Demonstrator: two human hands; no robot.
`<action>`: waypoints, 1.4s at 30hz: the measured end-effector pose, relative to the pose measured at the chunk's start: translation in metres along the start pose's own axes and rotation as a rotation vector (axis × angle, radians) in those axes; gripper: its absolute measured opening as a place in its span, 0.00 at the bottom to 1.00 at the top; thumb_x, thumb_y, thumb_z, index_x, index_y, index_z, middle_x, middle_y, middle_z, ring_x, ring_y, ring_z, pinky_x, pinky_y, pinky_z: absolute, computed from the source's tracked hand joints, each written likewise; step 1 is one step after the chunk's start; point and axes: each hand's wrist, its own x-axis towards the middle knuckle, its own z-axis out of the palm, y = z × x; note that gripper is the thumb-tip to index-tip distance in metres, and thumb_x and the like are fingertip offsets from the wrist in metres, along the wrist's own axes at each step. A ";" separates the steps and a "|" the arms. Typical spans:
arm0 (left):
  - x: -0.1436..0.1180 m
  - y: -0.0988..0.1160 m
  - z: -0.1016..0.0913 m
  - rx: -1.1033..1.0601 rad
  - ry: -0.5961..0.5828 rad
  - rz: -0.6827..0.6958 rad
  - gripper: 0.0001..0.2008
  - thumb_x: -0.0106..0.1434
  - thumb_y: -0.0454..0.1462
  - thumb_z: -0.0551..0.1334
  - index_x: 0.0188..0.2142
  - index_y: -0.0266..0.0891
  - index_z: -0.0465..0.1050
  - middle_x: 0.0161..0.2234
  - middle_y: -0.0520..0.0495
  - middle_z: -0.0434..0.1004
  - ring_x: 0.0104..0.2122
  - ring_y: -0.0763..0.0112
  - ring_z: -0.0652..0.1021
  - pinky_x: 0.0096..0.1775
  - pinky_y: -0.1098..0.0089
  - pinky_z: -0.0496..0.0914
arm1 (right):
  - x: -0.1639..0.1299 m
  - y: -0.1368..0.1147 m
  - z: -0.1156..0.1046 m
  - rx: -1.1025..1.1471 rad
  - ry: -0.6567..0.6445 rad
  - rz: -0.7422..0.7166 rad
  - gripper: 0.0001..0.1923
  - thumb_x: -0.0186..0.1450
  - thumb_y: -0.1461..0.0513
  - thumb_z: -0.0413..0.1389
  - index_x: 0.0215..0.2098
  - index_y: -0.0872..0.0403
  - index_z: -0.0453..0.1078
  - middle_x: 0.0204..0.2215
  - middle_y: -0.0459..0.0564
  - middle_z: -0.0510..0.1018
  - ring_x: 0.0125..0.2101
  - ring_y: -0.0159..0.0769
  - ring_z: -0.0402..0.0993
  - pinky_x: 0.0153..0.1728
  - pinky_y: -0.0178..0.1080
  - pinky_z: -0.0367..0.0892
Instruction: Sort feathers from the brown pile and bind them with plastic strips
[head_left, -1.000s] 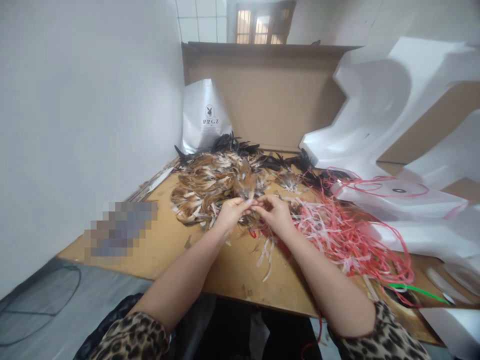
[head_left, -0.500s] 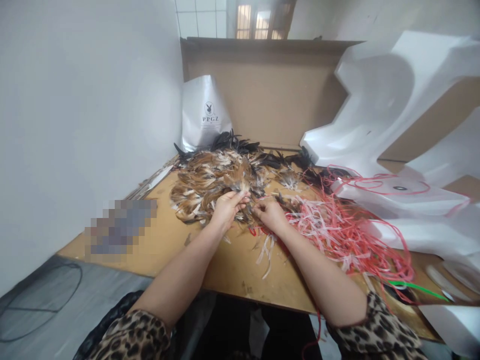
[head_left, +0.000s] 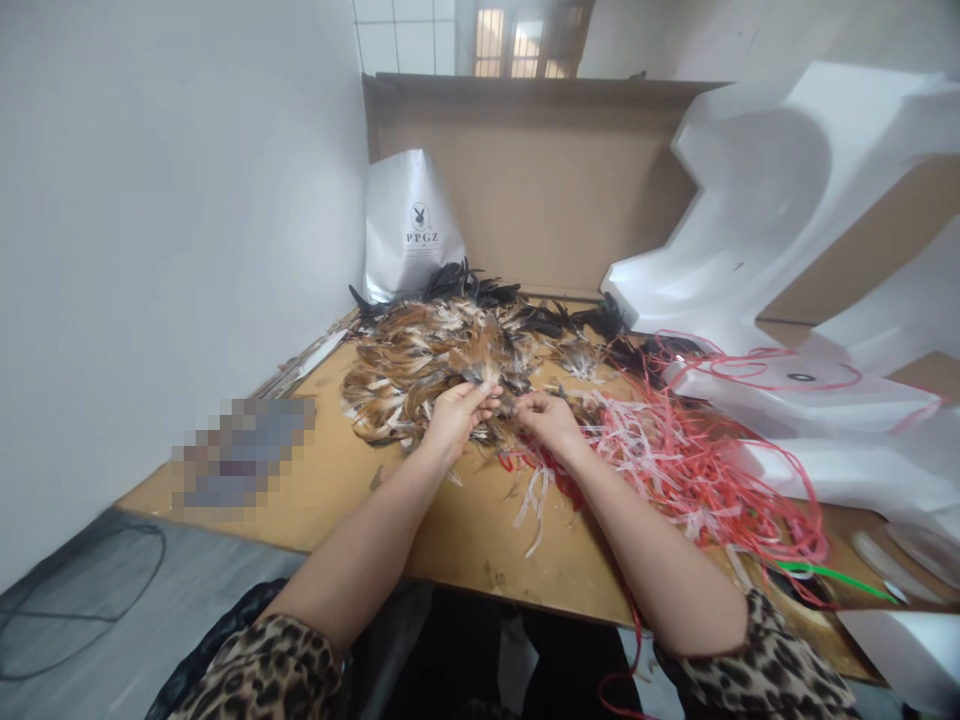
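Centrally in the frame, a soft heap of feathers [head_left: 427,365] lies spread on a scuffed tan wooden table [head_left: 465,540], the plumes slim and curved, mostly rust brown with pale downy bases, and a fringe of glossy black ones along the upper edge of the heap. The left hand [head_left: 454,415] rests on the near edge of this heap, fingers bent and thumb pressed to fingertips, pinching a small tuft of brown feathers. The right hand [head_left: 551,415] sits just beside it, fingers curled inward at the same spot; whether it truly grips anything cannot be told. To the right of the hands sprawls a tangle of thin red and white plastic strips [head_left: 675,465], flat, ribbon-like and looping, some trailing over the table's near edge. At the right of the frame stand smooth moulded white foam blocks [head_left: 757,210]. Upper centre, a matte silvery pouch [head_left: 411,225] leans against a plain brown cardboard sheet [head_left: 547,190]. Leopard-print sleeves [head_left: 262,670] show at the bottom.
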 end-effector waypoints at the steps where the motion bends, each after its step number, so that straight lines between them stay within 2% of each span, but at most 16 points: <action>1: 0.000 -0.001 -0.001 0.001 0.002 -0.003 0.13 0.48 0.40 0.64 0.31 0.32 0.72 0.32 0.43 0.75 0.25 0.79 0.72 0.26 0.79 0.64 | 0.000 -0.001 -0.001 0.114 0.002 0.037 0.07 0.47 0.60 0.56 0.21 0.57 0.66 0.17 0.44 0.70 0.15 0.24 0.59 0.18 0.30 0.55; 5: 0.001 -0.002 -0.002 0.033 -0.001 -0.037 0.14 0.48 0.40 0.63 0.31 0.32 0.71 0.33 0.41 0.75 0.25 0.79 0.73 0.24 0.79 0.64 | -0.002 -0.009 -0.005 0.420 0.007 0.124 0.11 0.45 0.58 0.60 0.22 0.56 0.65 0.13 0.40 0.66 0.13 0.23 0.56 0.15 0.28 0.48; 9: -0.003 -0.002 0.001 0.112 -0.037 -0.111 0.14 0.48 0.41 0.63 0.31 0.31 0.71 0.34 0.40 0.75 0.24 0.79 0.73 0.22 0.80 0.63 | -0.005 -0.017 -0.005 0.523 0.009 0.071 0.12 0.45 0.58 0.60 0.21 0.56 0.63 0.11 0.38 0.61 0.13 0.22 0.51 0.15 0.29 0.46; 12: -0.006 -0.003 0.004 0.130 -0.096 -0.164 0.14 0.48 0.41 0.64 0.31 0.31 0.71 0.34 0.39 0.75 0.24 0.77 0.74 0.22 0.80 0.64 | -0.008 -0.020 -0.002 0.476 0.050 0.005 0.12 0.46 0.57 0.60 0.21 0.56 0.64 0.11 0.38 0.61 0.12 0.21 0.50 0.15 0.29 0.45; 17: -0.007 -0.006 0.003 0.078 -0.168 -0.230 0.13 0.49 0.40 0.63 0.31 0.30 0.71 0.33 0.39 0.75 0.24 0.77 0.74 0.22 0.81 0.64 | -0.011 -0.020 0.004 0.360 0.100 -0.105 0.11 0.48 0.56 0.59 0.23 0.56 0.66 0.14 0.40 0.64 0.15 0.23 0.54 0.17 0.29 0.49; 26: -0.006 -0.010 0.001 0.043 -0.211 -0.234 0.12 0.50 0.39 0.63 0.31 0.31 0.72 0.29 0.41 0.75 0.24 0.79 0.74 0.24 0.80 0.65 | -0.014 -0.022 0.006 0.245 0.114 -0.129 0.11 0.50 0.56 0.56 0.24 0.56 0.65 0.20 0.44 0.68 0.20 0.26 0.60 0.22 0.30 0.58; 32: -0.007 -0.008 0.004 0.067 -0.195 -0.213 0.11 0.48 0.38 0.64 0.28 0.30 0.72 0.24 0.45 0.73 0.22 0.80 0.72 0.24 0.80 0.64 | -0.012 -0.020 0.007 0.256 0.098 -0.154 0.10 0.50 0.57 0.57 0.24 0.56 0.65 0.20 0.44 0.68 0.21 0.26 0.62 0.25 0.31 0.60; 36: -0.007 -0.006 0.007 0.146 -0.150 -0.147 0.12 0.47 0.40 0.64 0.25 0.31 0.71 0.21 0.47 0.71 0.20 0.80 0.70 0.23 0.79 0.64 | -0.012 -0.021 0.003 0.275 0.059 -0.136 0.11 0.49 0.56 0.57 0.24 0.56 0.65 0.19 0.43 0.68 0.19 0.25 0.60 0.23 0.30 0.58; 42: -0.007 -0.004 0.009 0.276 -0.132 -0.073 0.14 0.47 0.43 0.63 0.26 0.31 0.71 0.23 0.44 0.74 0.19 0.78 0.71 0.21 0.77 0.64 | -0.014 -0.023 0.001 0.286 0.047 -0.125 0.12 0.49 0.56 0.58 0.23 0.56 0.65 0.19 0.42 0.67 0.19 0.25 0.58 0.21 0.30 0.56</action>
